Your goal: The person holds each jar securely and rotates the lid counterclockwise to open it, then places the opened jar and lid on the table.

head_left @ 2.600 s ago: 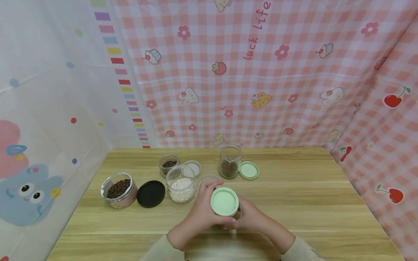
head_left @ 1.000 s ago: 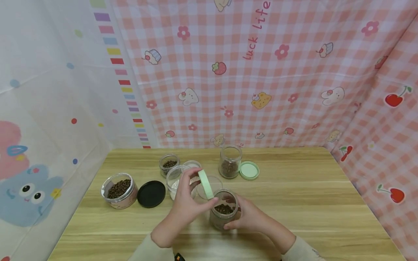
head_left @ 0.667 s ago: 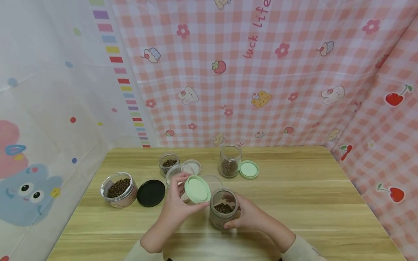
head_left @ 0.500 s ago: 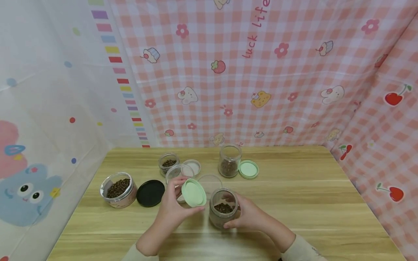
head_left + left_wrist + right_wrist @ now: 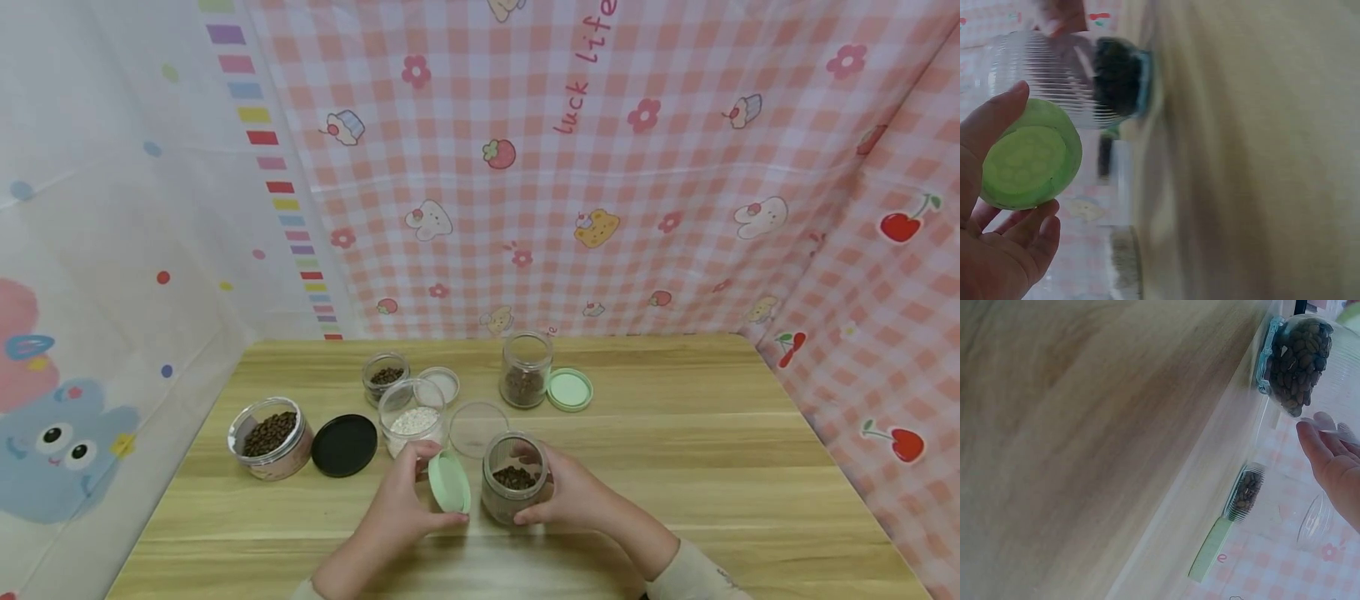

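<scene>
In the head view my left hand (image 5: 397, 504) pinches a light green lid (image 5: 449, 482) by its edge, tilted on its side just above the table. The left wrist view shows thumb and fingers on opposite edges of that lid (image 5: 1032, 154). My right hand (image 5: 573, 496) holds a ribbed clear jar (image 5: 512, 508) upright on the table, fingers wrapped round its right side. The jar's mouth is uncovered, and dark coffee beans (image 5: 1300, 365) fill its lower part. The lid is left of the jar, apart from it in the head view.
Behind stand a second ribbed jar (image 5: 527, 371) with beans and its green lid (image 5: 570, 389). Leftward are a jar of white grains (image 5: 412, 425), a small bean jar (image 5: 386, 379), a wide bean jar (image 5: 272, 442), a black lid (image 5: 345, 445) and clear lids (image 5: 480, 429).
The green lid came off the jar in my left hand, went left, then lower toward the table while turning on its side. My right hand has stayed on the jar.
</scene>
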Motion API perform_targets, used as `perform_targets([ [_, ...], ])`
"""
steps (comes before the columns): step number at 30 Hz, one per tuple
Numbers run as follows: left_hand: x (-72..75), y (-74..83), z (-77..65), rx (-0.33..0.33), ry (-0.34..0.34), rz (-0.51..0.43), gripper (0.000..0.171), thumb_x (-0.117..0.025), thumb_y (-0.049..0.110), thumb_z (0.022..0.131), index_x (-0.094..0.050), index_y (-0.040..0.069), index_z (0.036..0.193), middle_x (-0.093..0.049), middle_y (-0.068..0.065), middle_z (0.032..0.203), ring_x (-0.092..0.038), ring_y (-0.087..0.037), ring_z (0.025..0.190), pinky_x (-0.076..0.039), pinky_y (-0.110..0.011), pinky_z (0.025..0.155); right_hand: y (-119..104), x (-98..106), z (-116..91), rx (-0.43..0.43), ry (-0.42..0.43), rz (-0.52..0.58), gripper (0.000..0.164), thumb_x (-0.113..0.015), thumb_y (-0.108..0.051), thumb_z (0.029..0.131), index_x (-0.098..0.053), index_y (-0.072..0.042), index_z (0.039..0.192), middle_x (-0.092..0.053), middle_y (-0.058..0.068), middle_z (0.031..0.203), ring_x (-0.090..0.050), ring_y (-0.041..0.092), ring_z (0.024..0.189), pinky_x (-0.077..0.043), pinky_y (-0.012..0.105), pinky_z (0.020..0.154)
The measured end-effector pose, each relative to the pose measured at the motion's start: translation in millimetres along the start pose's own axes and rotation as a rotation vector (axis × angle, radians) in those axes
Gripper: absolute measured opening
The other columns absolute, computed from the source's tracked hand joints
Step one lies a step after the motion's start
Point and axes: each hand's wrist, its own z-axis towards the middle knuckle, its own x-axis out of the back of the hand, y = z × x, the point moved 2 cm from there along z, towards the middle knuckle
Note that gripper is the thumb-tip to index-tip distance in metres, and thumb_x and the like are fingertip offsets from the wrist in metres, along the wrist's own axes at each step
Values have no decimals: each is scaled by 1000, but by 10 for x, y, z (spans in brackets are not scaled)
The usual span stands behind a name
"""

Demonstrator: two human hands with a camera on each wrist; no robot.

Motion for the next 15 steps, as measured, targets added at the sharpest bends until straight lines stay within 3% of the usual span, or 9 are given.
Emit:
perform_targets([
  [8,-133,-204,-1,13,-64,34,86,-92,26,50,-47,5,119,-57,-5,117,-55,-21,110,-50,-38,93,7,-3,-1,2,2,1,88,-88,-30,61,-45,-12,135,-56,7,130,-52,26,121,-41,50,103],
  [15,-211,-260,9,-3,-118,19,84,-92,25,52,-45,5,118,-58,-12,118,-57,-23,107,-51,-35,92,20,-5,1,9,-2,-6,88,-88,-31,61,-45,-12,135,-56,7,130,-53,26,121,-42,50,102],
])
